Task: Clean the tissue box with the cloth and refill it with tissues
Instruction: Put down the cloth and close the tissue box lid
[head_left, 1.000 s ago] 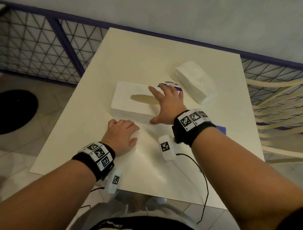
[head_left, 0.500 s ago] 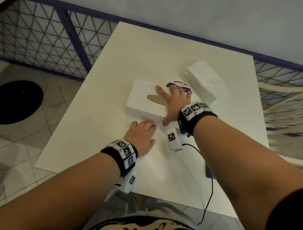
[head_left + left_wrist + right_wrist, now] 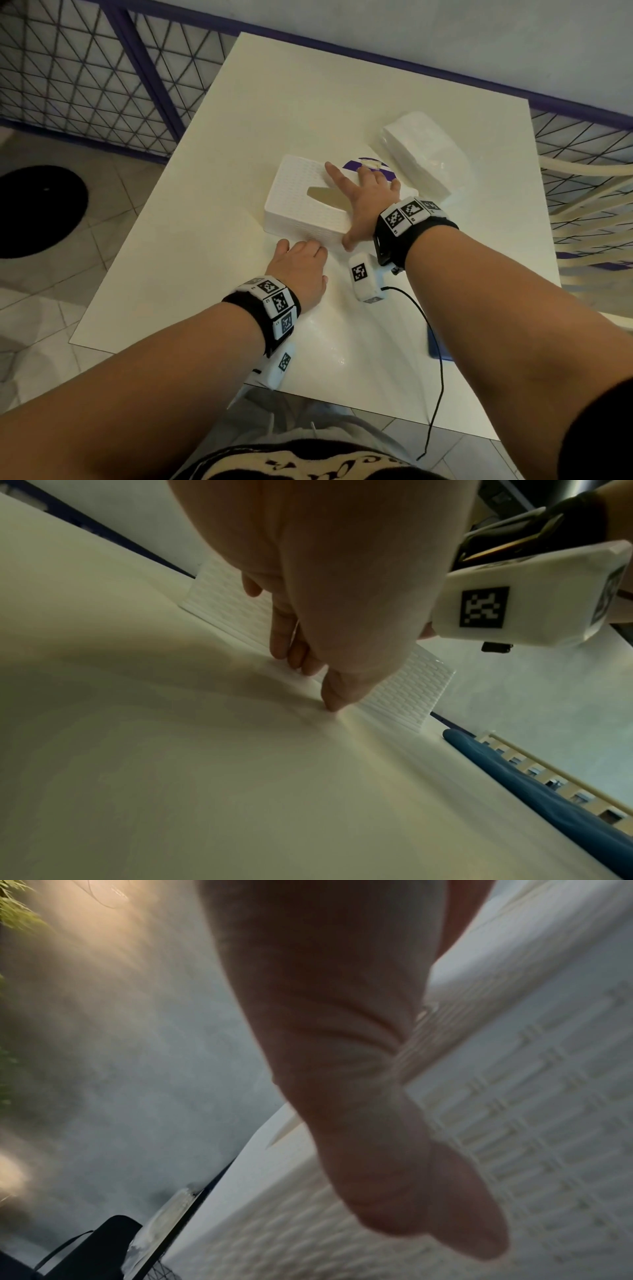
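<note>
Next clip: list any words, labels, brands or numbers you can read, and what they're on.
None legible.
On the left wristband: square black-and-white code markers; tiny characters beside them, too small to read.
On the right wristband: the same.
On the garment at the bottom edge: letter-like print, unreadable.
On the tissue box and tissue pack: no print shows.

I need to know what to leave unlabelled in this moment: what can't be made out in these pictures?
Blue cloth: head view, mostly behind the right forearm; left wrist view shows only an edge.
Purple-and-white round thing: head view, partly covered by the right hand.
Tissue box contents: slot shows only a dim interior.
Left hand: fingers curled under in head view; whether they hold anything is unclear.
</note>
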A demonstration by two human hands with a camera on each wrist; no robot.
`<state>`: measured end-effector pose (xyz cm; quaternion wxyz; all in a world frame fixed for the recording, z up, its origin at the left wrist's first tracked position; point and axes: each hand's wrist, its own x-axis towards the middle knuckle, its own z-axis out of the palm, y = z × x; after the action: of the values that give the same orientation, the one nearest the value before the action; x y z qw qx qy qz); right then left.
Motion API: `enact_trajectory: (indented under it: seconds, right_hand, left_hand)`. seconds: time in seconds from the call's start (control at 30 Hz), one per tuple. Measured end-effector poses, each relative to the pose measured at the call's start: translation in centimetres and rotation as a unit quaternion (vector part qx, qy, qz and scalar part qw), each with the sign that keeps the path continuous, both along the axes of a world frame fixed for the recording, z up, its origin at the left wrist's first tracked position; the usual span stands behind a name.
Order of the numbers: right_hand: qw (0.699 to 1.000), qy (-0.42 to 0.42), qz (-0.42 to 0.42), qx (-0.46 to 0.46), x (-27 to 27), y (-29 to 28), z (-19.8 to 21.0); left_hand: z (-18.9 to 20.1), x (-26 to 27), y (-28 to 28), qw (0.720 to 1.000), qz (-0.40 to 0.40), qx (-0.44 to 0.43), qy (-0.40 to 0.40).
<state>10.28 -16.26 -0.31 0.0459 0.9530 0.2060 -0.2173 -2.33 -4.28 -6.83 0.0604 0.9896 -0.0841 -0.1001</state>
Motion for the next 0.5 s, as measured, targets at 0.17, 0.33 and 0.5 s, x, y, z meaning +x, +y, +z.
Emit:
enact_trajectory:
  seconds: [0.17, 0.33, 0.5]
  right_hand:
    - [1.000, -0.002, 0.003, -0.009, -0.02, 0.21, 0.21]
    - [1.000, -0.006, 0.002, -0.012, -0.32, 0.32, 0.45]
    - [1.000, -0.004, 0.002, -0.013, -0.25, 0.21, 0.61]
  left_hand:
    - [0.38, 0.32, -0.37, 1.000, 0.006, -0.001, 0.010]
    - [0.52, 0.77, -0.55, 1.000, 0.005, 0.003, 0.015]
    - [0.26, 0.48, -0.43, 1.000, -0.007, 0.013, 0.020]
